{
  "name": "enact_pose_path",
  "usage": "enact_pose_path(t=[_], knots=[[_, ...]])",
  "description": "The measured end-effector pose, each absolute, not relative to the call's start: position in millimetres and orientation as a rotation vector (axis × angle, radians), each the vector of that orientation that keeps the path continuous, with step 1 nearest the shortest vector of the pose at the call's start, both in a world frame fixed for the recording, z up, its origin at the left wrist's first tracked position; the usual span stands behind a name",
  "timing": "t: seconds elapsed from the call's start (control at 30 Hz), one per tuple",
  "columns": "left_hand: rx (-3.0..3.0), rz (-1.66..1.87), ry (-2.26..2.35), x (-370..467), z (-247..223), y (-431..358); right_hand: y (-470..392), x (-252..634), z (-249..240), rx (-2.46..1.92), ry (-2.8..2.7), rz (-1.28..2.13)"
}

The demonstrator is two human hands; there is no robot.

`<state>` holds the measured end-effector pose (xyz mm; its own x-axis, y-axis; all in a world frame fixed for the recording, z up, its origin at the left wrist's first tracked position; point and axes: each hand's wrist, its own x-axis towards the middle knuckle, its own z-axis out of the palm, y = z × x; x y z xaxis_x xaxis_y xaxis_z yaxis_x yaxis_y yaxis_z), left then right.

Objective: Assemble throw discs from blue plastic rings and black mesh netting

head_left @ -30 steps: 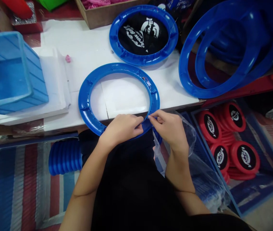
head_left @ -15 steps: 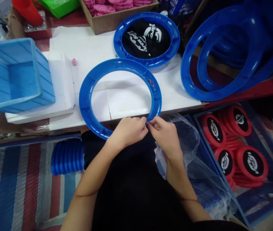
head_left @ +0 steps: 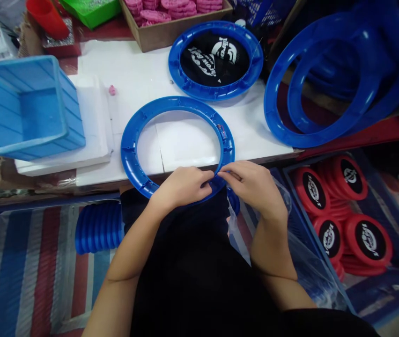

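Note:
A blue plastic ring (head_left: 128,154) rests partly on the white-covered bench, its ribbed hollow side up and its near edge overhanging my lap. My left hand (head_left: 187,185) is closed at the ring's near right edge, thumb and forefinger pinched by the inner rim. Close beside it my right hand (head_left: 252,187) pinches with thumb and forefinger at the same stretch of rim; whatever is between those fingertips is too small to make out. A small electronic part with a red wire (head_left: 222,132) sits in the ring's right channel.
Behind lies another blue ring with a black printed disc (head_left: 217,61). Large blue rings (head_left: 273,107) lean at right, above a crate of red discs (head_left: 368,238). A light-blue bin (head_left: 69,112) stands left; a carton (head_left: 181,35) holds pink pieces. Stacked blue rings (head_left: 97,227) lie below.
The ring's far edge has come nearer to me. My right hand has shifted slightly right and up, its wrist swinging outward, fingers still pinched. My left hand stays at the rim.

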<state>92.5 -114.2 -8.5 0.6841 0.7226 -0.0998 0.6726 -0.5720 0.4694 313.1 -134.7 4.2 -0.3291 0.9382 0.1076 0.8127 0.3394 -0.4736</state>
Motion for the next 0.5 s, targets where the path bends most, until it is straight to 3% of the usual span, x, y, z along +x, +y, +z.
enact_pose_path(t=[0.17,0.33,0.5], knots=[[2.413,0.126,1.006,89.0,-8.3,-114.0,-130.2,313.4,1.4,-1.542,-2.263,0.577],[2.406,0.082,0.966,79.9,-3.1,-109.5,-142.7,303.8,-9.5,-1.631,-2.267,0.307],[2.418,0.034,1.013,80.4,8.5,-109.0,-159.7,288.8,-22.6,-1.687,-2.110,0.289]])
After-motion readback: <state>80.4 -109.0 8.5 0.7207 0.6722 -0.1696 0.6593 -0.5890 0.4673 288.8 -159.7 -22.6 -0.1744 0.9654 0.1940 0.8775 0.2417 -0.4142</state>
